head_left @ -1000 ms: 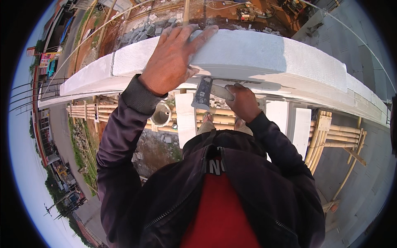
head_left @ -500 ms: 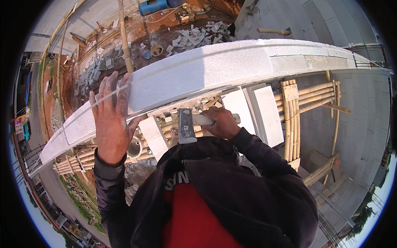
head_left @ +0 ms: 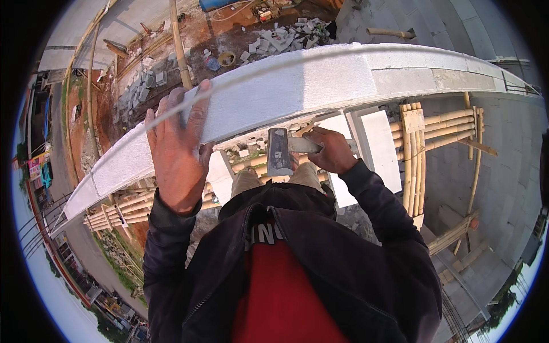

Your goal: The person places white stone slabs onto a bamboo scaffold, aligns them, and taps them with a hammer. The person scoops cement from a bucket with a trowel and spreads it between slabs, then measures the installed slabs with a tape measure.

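Observation:
My left hand (head_left: 180, 150) lies on the top and near edge of a wall of white lightweight blocks (head_left: 257, 86), its fingers stretched out over the surface. A pale string (head_left: 132, 132) runs lengthwise above the wall and crosses those fingers. My right hand (head_left: 330, 150) is wrapped round the pale handle of a hammer (head_left: 279, 152). The hammer's dark, blocky head hangs in front of my body, on the near side of the wall and apart from it. Loose white blocks (head_left: 374, 151) stand beside and below my right hand, partly covered by it.
Bamboo scaffolding (head_left: 413, 166) runs along the wall's near side, with more poles at left. Beyond the wall, far below, lie broken block pieces (head_left: 286, 39) and a yellowish bucket (head_left: 227, 58) on reddish ground. A tall grey block wall (head_left: 486, 148) rises at right.
My left hand has shifted right along the wall and stays flat on it. The view has moved a little, and my legs now show below the hammer. My right hand keeps its grip.

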The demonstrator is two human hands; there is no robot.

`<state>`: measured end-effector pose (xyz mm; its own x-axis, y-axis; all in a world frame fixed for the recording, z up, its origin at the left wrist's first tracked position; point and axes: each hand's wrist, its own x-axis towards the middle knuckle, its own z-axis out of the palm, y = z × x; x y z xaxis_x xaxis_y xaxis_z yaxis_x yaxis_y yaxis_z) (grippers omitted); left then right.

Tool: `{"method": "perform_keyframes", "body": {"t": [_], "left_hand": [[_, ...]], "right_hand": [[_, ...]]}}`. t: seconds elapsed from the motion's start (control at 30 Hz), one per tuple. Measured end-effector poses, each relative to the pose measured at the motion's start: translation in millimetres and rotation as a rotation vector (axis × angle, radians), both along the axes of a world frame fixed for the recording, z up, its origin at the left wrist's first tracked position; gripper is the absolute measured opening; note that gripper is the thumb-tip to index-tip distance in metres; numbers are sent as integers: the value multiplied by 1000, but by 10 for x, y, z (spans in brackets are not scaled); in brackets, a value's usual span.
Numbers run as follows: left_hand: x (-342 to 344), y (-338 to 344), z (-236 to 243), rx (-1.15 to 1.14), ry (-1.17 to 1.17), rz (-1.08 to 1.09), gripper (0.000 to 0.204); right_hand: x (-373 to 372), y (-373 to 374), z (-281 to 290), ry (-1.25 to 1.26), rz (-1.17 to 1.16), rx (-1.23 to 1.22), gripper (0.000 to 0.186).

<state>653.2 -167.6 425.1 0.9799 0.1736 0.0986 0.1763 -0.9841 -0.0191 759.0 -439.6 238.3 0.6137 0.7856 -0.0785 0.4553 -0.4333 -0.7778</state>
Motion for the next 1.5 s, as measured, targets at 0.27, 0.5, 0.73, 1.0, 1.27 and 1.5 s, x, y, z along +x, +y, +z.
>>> {"method": "perform_keyframes", "body": {"t": [0.27, 0.5, 0.73, 1.0, 1.27, 1.5], "left_hand": [[17, -87, -48, 10, 5, 93, 102], [34, -133, -69, -26, -13, 138, 103], [30, -104, -73, -20, 23, 146, 106], [-560, -205, -174, -363, -736, 287, 64], [-1230, 430, -707, -1584, -1292, 1005, 102], [-917, 691, -568, -1659, -1298, 966, 126]], "right_hand": [[-285, -724, 399, 657, -710, 491, 26], [800, -974, 693, 710, -1137, 755, 30], [679, -553, 826, 898, -633, 316, 38], [180, -708, 349, 589, -829, 280, 30], [-161, -1182, 199, 327, -195, -119, 24], [146, 9, 1864, 94, 275, -117, 26]]}}
